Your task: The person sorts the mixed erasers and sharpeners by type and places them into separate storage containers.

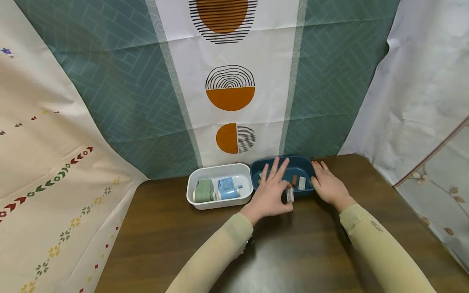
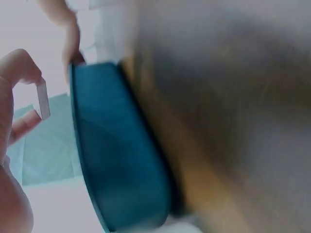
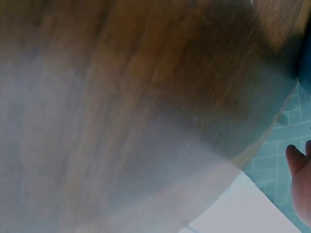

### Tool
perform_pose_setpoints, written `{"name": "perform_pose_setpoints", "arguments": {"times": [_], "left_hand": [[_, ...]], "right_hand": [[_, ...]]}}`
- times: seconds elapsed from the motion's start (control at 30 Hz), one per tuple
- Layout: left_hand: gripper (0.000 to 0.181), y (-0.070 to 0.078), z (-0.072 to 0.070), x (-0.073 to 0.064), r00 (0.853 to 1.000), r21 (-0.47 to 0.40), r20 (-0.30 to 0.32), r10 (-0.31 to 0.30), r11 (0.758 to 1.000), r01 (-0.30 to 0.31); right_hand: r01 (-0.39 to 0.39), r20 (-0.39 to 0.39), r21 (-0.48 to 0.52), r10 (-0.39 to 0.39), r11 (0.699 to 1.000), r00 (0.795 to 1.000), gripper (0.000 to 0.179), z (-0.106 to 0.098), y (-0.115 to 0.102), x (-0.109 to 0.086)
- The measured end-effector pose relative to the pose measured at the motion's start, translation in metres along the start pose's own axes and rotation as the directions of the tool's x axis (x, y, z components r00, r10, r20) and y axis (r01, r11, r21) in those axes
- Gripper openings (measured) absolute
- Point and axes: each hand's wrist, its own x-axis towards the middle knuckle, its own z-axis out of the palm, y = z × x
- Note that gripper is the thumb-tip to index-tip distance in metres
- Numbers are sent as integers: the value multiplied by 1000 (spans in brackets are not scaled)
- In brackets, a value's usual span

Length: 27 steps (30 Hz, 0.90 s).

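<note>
My left hand (image 1: 269, 194) pinches a small, pale rectangular block (image 1: 290, 195) between thumb and index finger, its other fingers spread. The block (image 2: 43, 99) stands on its narrow side between the fingertips in the left wrist view. Below and behind this hand is a dark blue tray (image 1: 307, 162). Inside the tray lie a small brown block (image 1: 294, 180) and a whitish block (image 1: 302, 183), with part of its left side hidden by my hand. My right hand (image 1: 329, 188) rests at the tray's right rim, fingers extended. The right wrist view catches only its fingertips (image 3: 294, 158).
A white tray (image 1: 201, 174) adjoins the blue one on the left. It holds a green boxy device (image 1: 204, 190) and a blue boxy device (image 1: 227, 188) with a small knob. Patterned cloth (image 1: 238, 53) hangs behind the brown wooden table (image 1: 161, 232).
</note>
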Motion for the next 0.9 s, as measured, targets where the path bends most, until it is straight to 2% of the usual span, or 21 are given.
{"name": "perform_pose_setpoints", "arguments": {"times": [0.2, 0.33, 0.43, 0.67, 0.73, 0.9], "left_hand": [[30, -21, -8, 5, 995, -37, -19, -98, 995, 98], [33, -35, -11, 10, 979, -41, -41, -201, 979, 199], [35, -45, -12, 18, 967, 13, -35, -254, 967, 255], [22, -60, -7, 39, 958, 208, 67, -278, 943, 259], [20, -62, -4, 43, 949, 236, 93, -300, 933, 271], [32, -65, 2, 48, 932, 257, 116, -344, 917, 307]], "right_hand": [[2, 8, 9, -2, 1000, 1000, 66, -3, 2, 0], [9, 14, 13, -9, 1000, 1000, 66, -2, 2, 0], [8, 20, 6, -8, 1000, 1000, 66, 0, 2, 0], [3, 14, 13, -3, 1000, 1000, 66, 2, 3, 0], [3, 15, 16, -3, 1000, 1000, 66, 2, 3, 0], [5, 15, 15, -6, 1000, 1000, 65, 2, 3, 1]]}}
